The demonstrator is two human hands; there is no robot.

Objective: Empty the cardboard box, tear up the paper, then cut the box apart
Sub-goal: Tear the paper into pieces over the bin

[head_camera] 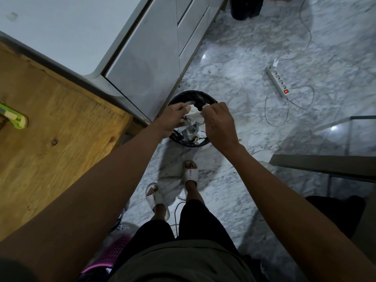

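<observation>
Both my hands are held out over a black waste bin [190, 94] on the marble floor. My left hand [173, 117] and my right hand [218, 124] each pinch an edge of a piece of white paper [195, 115] between them. Several torn paper scraps [193, 133] lie inside the bin below. A green utility knife [13, 117] rests on the wooden table [50, 129] at the left edge. The cardboard box is out of view.
White cabinet fronts [154, 58] rise behind the bin. A white power strip [278, 80] with a lit red switch and loose cables lies on the floor at right. A glass table edge [325, 165] is at right. My sandalled feet [173, 186] stand just before the bin.
</observation>
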